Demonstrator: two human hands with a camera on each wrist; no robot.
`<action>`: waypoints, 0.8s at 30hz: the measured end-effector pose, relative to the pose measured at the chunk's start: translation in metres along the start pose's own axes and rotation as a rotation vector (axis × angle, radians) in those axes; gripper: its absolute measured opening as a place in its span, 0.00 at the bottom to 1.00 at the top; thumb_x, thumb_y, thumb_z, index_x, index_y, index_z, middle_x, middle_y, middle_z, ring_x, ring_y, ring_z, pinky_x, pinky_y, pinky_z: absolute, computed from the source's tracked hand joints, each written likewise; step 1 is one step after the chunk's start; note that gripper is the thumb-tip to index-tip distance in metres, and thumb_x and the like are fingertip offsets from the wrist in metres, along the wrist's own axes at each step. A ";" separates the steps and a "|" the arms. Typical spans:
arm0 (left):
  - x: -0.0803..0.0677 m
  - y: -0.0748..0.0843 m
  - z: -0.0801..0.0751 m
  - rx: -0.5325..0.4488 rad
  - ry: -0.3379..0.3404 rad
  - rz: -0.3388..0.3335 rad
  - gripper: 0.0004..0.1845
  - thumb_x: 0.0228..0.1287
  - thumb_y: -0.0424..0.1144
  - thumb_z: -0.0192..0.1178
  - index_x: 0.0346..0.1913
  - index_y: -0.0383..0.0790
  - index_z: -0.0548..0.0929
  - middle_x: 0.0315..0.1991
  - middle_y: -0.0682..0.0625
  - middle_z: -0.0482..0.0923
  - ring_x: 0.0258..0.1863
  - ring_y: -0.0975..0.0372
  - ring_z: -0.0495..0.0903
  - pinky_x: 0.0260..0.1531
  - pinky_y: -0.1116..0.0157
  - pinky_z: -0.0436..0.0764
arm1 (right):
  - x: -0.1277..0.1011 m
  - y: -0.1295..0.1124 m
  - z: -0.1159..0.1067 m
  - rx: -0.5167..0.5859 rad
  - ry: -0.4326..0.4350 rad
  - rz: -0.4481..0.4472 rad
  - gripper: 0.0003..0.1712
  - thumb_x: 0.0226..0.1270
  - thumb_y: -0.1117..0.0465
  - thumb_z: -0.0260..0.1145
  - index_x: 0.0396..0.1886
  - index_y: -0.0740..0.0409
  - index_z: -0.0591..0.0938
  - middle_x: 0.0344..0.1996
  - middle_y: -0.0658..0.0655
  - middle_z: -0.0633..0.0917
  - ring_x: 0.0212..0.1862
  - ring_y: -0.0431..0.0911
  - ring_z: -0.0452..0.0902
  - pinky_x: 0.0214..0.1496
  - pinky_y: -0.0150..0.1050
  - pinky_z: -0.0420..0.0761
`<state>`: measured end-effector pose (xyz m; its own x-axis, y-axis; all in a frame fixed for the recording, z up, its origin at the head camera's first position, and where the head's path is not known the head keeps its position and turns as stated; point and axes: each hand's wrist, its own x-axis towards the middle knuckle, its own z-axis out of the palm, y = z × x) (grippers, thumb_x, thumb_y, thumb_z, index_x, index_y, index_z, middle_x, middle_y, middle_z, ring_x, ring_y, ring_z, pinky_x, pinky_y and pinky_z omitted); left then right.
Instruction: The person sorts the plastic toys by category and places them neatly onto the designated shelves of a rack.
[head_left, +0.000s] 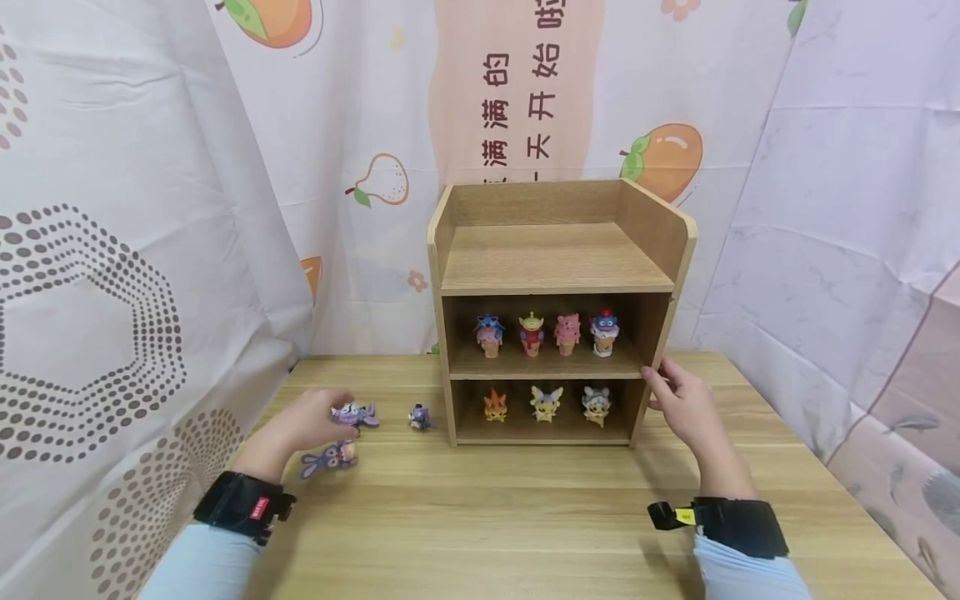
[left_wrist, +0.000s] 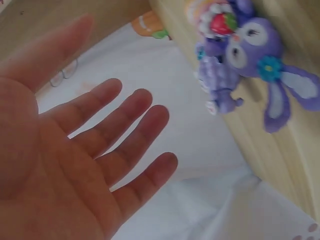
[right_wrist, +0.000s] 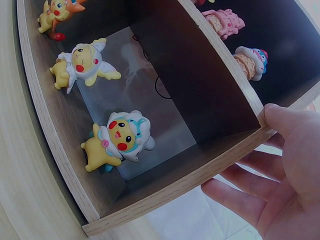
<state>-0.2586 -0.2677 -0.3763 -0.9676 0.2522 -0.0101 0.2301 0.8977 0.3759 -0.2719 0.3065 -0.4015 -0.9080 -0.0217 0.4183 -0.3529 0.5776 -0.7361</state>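
Observation:
My left hand (head_left: 313, 417) hovers by two purple rabbit figurines lying on the table: one (head_left: 366, 415) beside the fingertips, the other (head_left: 328, 459) just nearer. In the left wrist view its fingers are spread and nothing is held; a rabbit with a blue flower (left_wrist: 256, 46) lies past the fingertips, partly overlapping another purple figure (left_wrist: 220, 77). My right hand (head_left: 684, 400) grips the right side panel of a small wooden shelf (head_left: 558, 258), thumb on the front edge and fingers along the outside.
Several ice-cream-cone figurines (head_left: 567, 335) stand in a row on the middle tier. Three yellow-and-orange figurines (head_left: 546, 403) stand on the bottom tier. A small purple figurine (head_left: 420, 417) sits left of the shelf. Printed curtains (head_left: 360, 275) hang behind the wooden table (head_left: 480, 525).

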 end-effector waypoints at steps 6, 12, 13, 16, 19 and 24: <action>-0.003 -0.014 0.007 -0.048 -0.074 -0.068 0.40 0.53 0.44 0.77 0.64 0.25 0.74 0.53 0.33 0.81 0.49 0.45 0.82 0.52 0.42 0.79 | 0.000 -0.001 0.000 0.007 0.001 0.000 0.31 0.83 0.48 0.53 0.70 0.68 0.72 0.58 0.77 0.79 0.50 0.67 0.83 0.42 0.49 0.86; -0.006 -0.024 0.013 -0.068 -0.109 -0.094 0.34 0.53 0.45 0.77 0.56 0.24 0.79 0.49 0.33 0.82 0.49 0.42 0.81 0.51 0.42 0.79 | -0.001 -0.002 0.000 -0.009 -0.001 0.008 0.30 0.82 0.46 0.53 0.66 0.68 0.74 0.57 0.77 0.79 0.45 0.64 0.86 0.41 0.45 0.87; -0.007 -0.026 0.014 -0.065 -0.112 -0.098 0.33 0.53 0.43 0.77 0.56 0.24 0.79 0.49 0.33 0.82 0.49 0.41 0.81 0.51 0.42 0.79 | -0.001 -0.002 0.000 -0.010 0.000 0.009 0.30 0.82 0.46 0.53 0.66 0.68 0.74 0.57 0.77 0.79 0.44 0.64 0.86 0.40 0.43 0.87; -0.008 -0.029 0.016 -0.057 -0.113 -0.101 0.30 0.49 0.38 0.76 0.54 0.25 0.80 0.46 0.36 0.82 0.47 0.43 0.81 0.50 0.43 0.80 | -0.001 -0.001 0.000 -0.009 0.002 0.009 0.31 0.82 0.47 0.53 0.67 0.68 0.74 0.57 0.77 0.79 0.45 0.65 0.86 0.39 0.40 0.87; -0.008 -0.033 0.020 -0.087 -0.116 -0.097 0.29 0.46 0.36 0.77 0.52 0.25 0.80 0.43 0.39 0.82 0.44 0.46 0.82 0.49 0.44 0.80 | -0.001 -0.001 0.000 -0.006 0.007 0.005 0.31 0.82 0.47 0.53 0.68 0.69 0.73 0.57 0.77 0.79 0.47 0.66 0.85 0.40 0.42 0.87; -0.007 -0.041 0.028 -0.120 -0.116 -0.117 0.27 0.44 0.34 0.78 0.49 0.26 0.81 0.39 0.42 0.82 0.40 0.51 0.81 0.46 0.47 0.82 | -0.001 -0.001 0.000 -0.014 0.012 -0.002 0.30 0.82 0.47 0.53 0.66 0.68 0.75 0.56 0.77 0.80 0.45 0.65 0.86 0.39 0.41 0.87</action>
<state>-0.2583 -0.2957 -0.4179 -0.9670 0.1947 -0.1642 0.0960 0.8758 0.4731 -0.2705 0.3061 -0.4013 -0.9043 -0.0132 0.4266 -0.3519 0.5887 -0.7277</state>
